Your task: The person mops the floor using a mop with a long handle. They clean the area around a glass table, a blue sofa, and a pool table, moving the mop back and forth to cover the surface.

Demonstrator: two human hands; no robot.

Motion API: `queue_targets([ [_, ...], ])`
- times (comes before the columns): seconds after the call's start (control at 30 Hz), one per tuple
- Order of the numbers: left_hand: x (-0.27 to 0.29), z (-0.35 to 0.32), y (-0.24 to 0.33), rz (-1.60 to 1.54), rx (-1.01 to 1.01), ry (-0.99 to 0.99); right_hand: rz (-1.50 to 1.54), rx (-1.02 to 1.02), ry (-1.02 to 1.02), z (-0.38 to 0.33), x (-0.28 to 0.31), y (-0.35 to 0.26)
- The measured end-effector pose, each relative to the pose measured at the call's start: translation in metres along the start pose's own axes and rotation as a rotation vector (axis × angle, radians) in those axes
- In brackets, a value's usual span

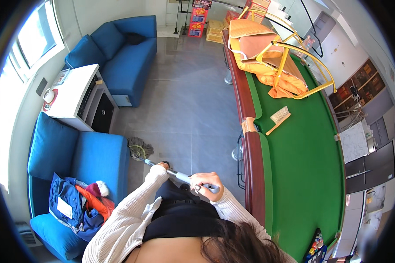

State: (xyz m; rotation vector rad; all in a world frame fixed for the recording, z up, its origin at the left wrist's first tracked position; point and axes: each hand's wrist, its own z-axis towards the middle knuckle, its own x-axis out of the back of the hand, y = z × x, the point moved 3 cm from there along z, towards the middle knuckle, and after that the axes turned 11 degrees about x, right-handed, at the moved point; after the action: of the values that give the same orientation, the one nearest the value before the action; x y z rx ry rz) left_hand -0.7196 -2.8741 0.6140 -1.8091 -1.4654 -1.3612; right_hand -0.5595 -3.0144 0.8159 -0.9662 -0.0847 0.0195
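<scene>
I hold a mop (178, 175) by its grey and silver handle with both hands. My right hand (207, 185) is closed round the thick grip at the upper end. Further down the pole, my left hand (163, 165) is wrapped round it, partly hidden by its cream knitted sleeve. The handle slants down to the left. Its grey-green string mop head (140, 148) lies on the grey tiled floor (180, 111), close against the front corner of the near blue sofa seat.
On my left are a blue sofa (98, 158) with piled clothes (81, 201), a white cabinet (72, 90) and another blue sofa (127, 61). To the right runs a green pool table (303, 175) bearing a brush (279, 117) and yellow-framed chairs (267, 48). Boxes (198, 19) stand at the far wall.
</scene>
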Motion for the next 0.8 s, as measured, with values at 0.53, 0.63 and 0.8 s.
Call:
queue_targets([
  [0.53,-0.050,-0.007,0.118,-0.461,-0.495,-0.264,-0.134,-0.015,0.128,-0.027,0.042,-0.112],
  [0.63,-0.044,-0.022,0.153,-0.290,-0.682,-0.268,-0.298,-0.050,0.094,-0.027,0.042,-0.141],
  [0.8,-0.177,0.055,0.199,-0.488,-0.895,-0.450,-0.435,-0.007,0.089,-0.022,0.035,-0.152],
])
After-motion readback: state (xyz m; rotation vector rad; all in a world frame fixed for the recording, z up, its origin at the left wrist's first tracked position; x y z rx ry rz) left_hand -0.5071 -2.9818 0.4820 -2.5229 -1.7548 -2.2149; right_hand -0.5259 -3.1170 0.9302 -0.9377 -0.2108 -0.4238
